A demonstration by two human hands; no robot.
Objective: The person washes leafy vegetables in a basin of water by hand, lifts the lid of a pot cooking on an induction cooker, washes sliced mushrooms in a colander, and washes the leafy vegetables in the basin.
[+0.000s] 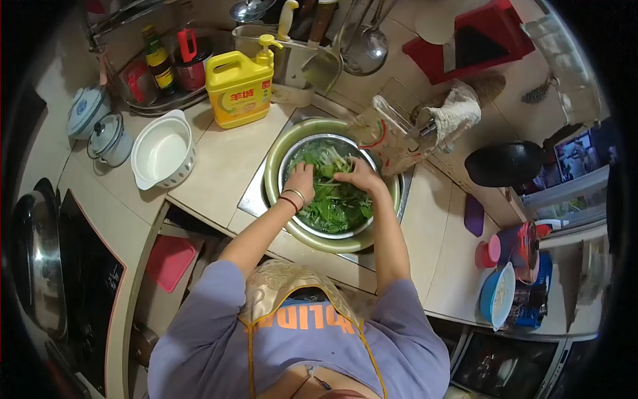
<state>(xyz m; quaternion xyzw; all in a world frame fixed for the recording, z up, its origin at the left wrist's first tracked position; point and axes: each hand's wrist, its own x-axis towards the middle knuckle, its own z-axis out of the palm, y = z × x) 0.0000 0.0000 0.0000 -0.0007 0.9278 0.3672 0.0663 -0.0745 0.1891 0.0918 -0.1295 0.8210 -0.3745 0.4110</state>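
Leafy greens (332, 203) lie in a steel bowl (327, 235), which sits inside a wider green-gold basin (274, 176) at the sink. My left hand (300, 179) is at the left side of the greens, its fingers bent down into them. On the right side, my right hand (361, 176) has its thumb and fingers curled around some pale stems and leaves. The fingertips of my left hand are partly hidden among the leaves, so what they hold is unclear.
A yellow detergent jug (240, 90) and a white pot (163, 149) stand left of the basin. A patterned bag (389, 136) hangs close at its right rim. A black pan (504, 163) and a blue bowl (497, 296) are farther right.
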